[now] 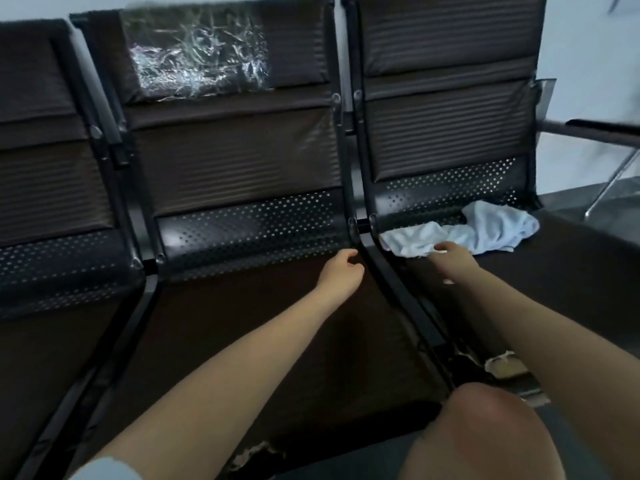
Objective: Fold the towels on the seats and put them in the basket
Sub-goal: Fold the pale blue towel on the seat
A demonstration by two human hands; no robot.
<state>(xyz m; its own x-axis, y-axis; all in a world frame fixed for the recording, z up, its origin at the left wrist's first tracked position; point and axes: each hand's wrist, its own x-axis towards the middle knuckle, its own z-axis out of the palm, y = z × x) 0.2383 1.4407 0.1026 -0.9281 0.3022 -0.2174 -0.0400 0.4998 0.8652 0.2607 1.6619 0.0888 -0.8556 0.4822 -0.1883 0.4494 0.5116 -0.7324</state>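
Reaching: both bare arms stretch forward over a row of dark seats, seen from the head camera.
Writing: no brand, label or lettering can be read anywhere in view.
Towel: one pale blue-white towel (481, 232) lies crumpled and unfolded at the back of the right seat (571, 271), against the foot of its backrest; soft cloth, bunched in loose ridges, with a frayed edge on the near side.
Right hand: the right hand (450, 259) is at the towel's near edge, fingertips touching the cloth or just short of it; blur hides which, and I cannot tell whether the fingers pinch it.
Left hand: the left hand (341, 271) hangs over the back of the middle seat (277, 323), beside the black frame bar (391, 282) between the two seats; its fingers are loosely curled and hold nothing.
Seat materials: dark brown padded cushions with ribbed backrests, black metal frames, and perforated metal panels (249, 223) low on each backrest.
Wrapping: crinkled clear plastic film (195, 58) covers the top of the middle backrest.
Wear: torn, peeling cover (512, 368) shows pale padding at the front edge of the right seat; a smaller tear (256, 452) marks the middle seat's front.
Knee: a bare knee (485, 427) fills the lower right.
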